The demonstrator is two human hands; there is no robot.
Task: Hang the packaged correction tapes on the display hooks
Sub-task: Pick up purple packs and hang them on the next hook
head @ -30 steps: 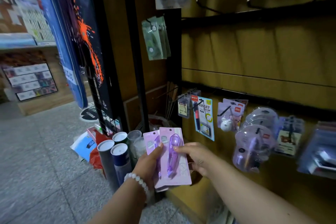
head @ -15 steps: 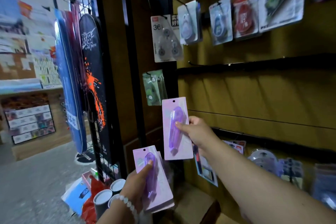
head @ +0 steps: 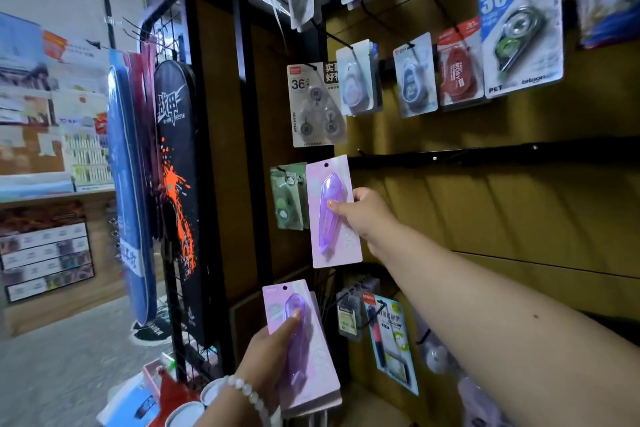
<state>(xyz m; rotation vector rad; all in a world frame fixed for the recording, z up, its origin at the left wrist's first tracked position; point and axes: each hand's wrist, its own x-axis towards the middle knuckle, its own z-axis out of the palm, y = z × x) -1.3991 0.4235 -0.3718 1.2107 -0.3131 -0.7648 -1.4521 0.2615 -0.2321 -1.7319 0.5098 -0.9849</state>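
Our right hand [head: 363, 215] pinches one purple correction tape card [head: 333, 211] upright, long axis vertical, its punched hole at twelve o'clock just under the black hook rail [head: 485, 152]; the free hook [head: 360, 151] sits at about one o'clock from the hole, so this hand is nearer. Our left hand [head: 273, 354] grips the remaining stack [head: 304, 350] at six o'clock. Since half a second ago, the card has risen toward the rail.
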